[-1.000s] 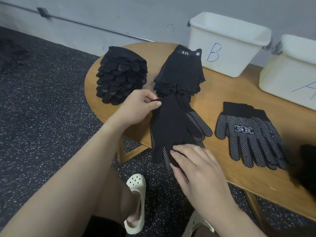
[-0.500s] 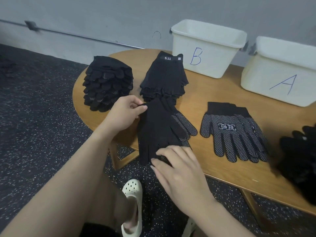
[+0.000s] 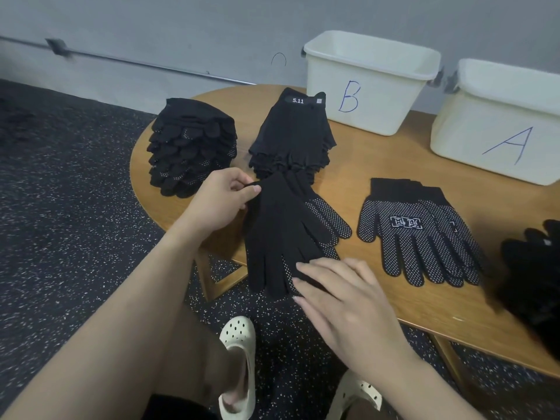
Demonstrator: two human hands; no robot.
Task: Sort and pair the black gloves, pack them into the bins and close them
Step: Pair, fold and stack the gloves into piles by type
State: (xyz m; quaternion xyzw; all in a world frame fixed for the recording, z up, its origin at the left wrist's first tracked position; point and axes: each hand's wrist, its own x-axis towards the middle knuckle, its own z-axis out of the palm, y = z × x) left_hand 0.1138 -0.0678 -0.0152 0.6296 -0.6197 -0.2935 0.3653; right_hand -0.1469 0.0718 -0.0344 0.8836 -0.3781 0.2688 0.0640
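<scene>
On the worktop (image 3: 378, 165), the left hand (image 3: 221, 201) pinches a glove pair's (image 3: 285, 234) cuff while the right hand's (image 3: 348, 307) straight fingers press its fingertips, beside bins B (image 3: 366, 83) and A (image 3: 497, 122).

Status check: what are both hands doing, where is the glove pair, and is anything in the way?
Left hand pinches the glove pair at the cuff. Right hand flat on its fingertips. Pair at table edge, fingers overhanging. Bins B and A open, unobstructed.

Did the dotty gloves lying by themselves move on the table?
No. The dotted glove pair lies in the same spot below bin A; only the camera shifted.
</scene>
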